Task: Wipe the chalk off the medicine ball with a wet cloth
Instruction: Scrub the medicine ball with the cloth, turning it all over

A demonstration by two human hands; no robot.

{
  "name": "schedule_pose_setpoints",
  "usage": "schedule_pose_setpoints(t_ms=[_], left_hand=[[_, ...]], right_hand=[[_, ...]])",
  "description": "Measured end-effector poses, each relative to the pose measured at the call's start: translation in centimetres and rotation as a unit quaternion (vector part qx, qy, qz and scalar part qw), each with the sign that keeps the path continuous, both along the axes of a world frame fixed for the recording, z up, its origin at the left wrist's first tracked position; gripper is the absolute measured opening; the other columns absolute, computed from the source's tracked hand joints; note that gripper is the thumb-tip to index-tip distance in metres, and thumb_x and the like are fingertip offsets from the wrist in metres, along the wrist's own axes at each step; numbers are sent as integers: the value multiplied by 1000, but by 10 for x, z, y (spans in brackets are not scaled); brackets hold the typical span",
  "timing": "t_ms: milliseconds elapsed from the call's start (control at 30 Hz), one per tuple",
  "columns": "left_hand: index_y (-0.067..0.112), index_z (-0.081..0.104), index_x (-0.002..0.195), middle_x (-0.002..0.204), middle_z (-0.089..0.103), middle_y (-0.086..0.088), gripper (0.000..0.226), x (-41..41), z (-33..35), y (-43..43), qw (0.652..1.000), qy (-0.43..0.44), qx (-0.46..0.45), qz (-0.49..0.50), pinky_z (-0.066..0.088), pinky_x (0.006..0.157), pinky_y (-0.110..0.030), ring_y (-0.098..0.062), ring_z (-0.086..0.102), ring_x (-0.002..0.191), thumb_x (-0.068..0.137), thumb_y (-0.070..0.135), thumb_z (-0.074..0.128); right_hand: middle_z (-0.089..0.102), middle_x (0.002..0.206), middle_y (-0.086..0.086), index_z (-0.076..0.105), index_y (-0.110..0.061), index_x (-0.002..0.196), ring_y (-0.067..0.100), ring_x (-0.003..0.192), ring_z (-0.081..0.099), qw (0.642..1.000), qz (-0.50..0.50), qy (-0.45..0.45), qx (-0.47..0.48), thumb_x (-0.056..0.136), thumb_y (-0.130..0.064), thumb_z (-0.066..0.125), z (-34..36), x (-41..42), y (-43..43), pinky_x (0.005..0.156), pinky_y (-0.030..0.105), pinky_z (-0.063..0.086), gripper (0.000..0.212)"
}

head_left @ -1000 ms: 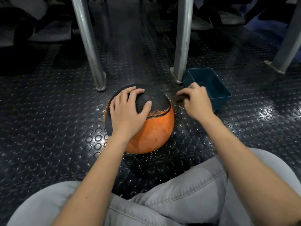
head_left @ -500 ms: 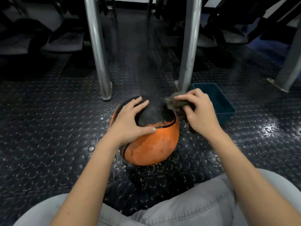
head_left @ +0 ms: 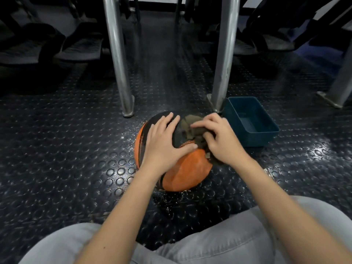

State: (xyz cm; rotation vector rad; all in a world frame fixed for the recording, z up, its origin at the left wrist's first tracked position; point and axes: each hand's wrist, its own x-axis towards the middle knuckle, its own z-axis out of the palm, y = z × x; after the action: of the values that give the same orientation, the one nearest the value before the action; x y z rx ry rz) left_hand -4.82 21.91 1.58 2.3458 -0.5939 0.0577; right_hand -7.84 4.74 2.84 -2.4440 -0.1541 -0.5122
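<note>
grey cloth (head_left: 191, 123) now atop medicine ball (head_left: 188, 171)

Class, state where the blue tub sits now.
Head view: the blue tub sits on the floor, right of the ball, beside a metal post.

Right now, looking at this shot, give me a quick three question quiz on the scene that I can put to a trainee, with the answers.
1. True or false: the left hand rests with fingers spread on the medicine ball.
2. Fill the gap: the blue tub stands on the ball's ___ side.
3. Pick one: the right hand presses the cloth against A) the ball's black top, B) the floor, C) a metal leg.

Key: 1 true; 2 right; 3 A.
</note>
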Motion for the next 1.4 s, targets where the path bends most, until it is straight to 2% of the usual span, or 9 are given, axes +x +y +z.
schedule_pose_setpoints(t_ms=[133, 300, 533, 700, 800, 967, 1100, 1233, 1400], left_hand=[[29, 18, 150, 158, 6, 13, 98, 3, 5, 5, 998, 48, -19, -43, -8, 115, -28, -5, -3, 144, 73, 48, 75], [30, 12, 150, 157, 1, 15, 111, 8, 12, 26, 992, 95, 5, -86, -9, 114, -26, -2, -7, 143, 66, 30, 85], [31, 9, 150, 158, 0, 14, 109, 8, 7, 22, 994, 68, 13, -82, -10, 113, -26, -2, -8, 143, 69, 32, 82], [32, 12, 150, 157, 3, 15, 115, 8, 4, 19, 996, 65, 17, -65, -9, 113, -24, 0, -6, 142, 56, 47, 76], [29, 14, 150, 157, 5, 14, 117, 9, 4, 20, 996, 73, -4, -52, -8, 114, -24, -1, -4, 143, 50, 48, 72], [22, 20, 149, 158, 6, 8, 108, -3, 6, 3, 995, 69, -72, 1, 1, 119, -38, -11, 1, 145, 64, 34, 86], [22, 30, 145, 153, 15, 3, 93, -6, 5, 0, 985, 62, -163, -5, 15, 118, -42, -16, 15, 143, 69, 26, 84], [43, 13, 147, 156, -2, 15, 108, -1, -1, 13, 998, 40, 45, -34, -7, 116, -38, -8, -10, 143, 63, 52, 81], [48, 11, 145, 156, -4, 17, 109, 0, -1, 6, 997, 55, 32, -36, -13, 113, -37, -5, -16, 142, 60, 56, 80]], right_hand=[[50, 109, 3, 65, -22, 108, 32, 109, 45, 977, -147, 144, -60, 88, 4, 45, -19, 9, -39, 92, 37, 39, 39], [52, 101, -2, 67, -20, 105, 22, 102, 52, 997, -50, -32, 55, 85, 3, 50, 10, 2, -12, 93, 30, 39, 35], [54, 107, 1, 68, -21, 107, 30, 107, 49, 986, -98, 115, -64, 87, 6, 47, -13, 8, -33, 94, 38, 41, 39], [56, 101, 1, 68, -14, 109, 15, 100, 54, 996, -27, -66, 50, 84, 3, 55, 14, -8, -6, 92, 24, 41, 33], [52, 101, -4, 69, -18, 108, 18, 99, 52, 998, 60, -8, 0, 81, 6, 53, 3, -8, 6, 91, 30, 43, 39], [51, 101, -2, 67, -19, 110, 26, 100, 50, 991, -129, 10, -39, 85, 2, 53, -2, -1, -16, 85, 35, 43, 35], [52, 96, -3, 69, -17, 107, 21, 95, 54, 999, 3, -37, 22, 83, 2, 55, -1, -5, 4, 87, 31, 43, 34], [50, 97, -6, 69, -19, 107, 18, 98, 52, 999, -15, 23, 30, 86, 5, 53, -5, 4, -13, 90, 30, 42, 36], [52, 105, -2, 67, -21, 110, 27, 108, 50, 981, -163, 99, -20, 89, 0, 51, -12, 10, -33, 91, 32, 39, 34]])
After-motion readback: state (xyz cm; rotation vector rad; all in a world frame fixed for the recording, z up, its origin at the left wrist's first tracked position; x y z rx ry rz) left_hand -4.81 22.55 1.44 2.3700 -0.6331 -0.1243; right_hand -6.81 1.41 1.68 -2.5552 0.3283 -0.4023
